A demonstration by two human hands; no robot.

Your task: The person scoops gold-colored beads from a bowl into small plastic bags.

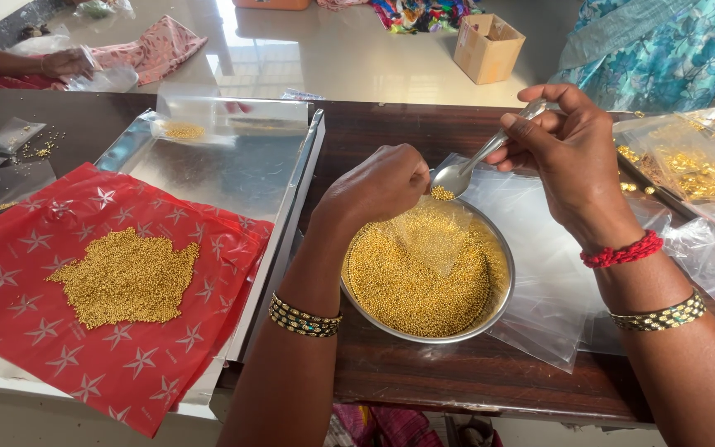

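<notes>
A steel bowl (502,257) full of small golden beads (419,273) sits on the dark wooden table. My right hand (568,153) holds a steel spoon (465,170) tilted down over the bowl's far rim, with a few beads just below its tip. My left hand (378,186) is closed at the bowl's far left rim, next to the spoon tip, pinching a small clear plastic bag (424,236) that hangs over the beads. Both wrists wear bangles.
A red star-printed sheet (126,348) with a heap of golden beads (126,277) lies on a steel tray (233,174) at left. Clear bags (539,273) lie under the bowl. Bags of gold pieces (693,165) sit at right. Another person's hand (68,62) is far left.
</notes>
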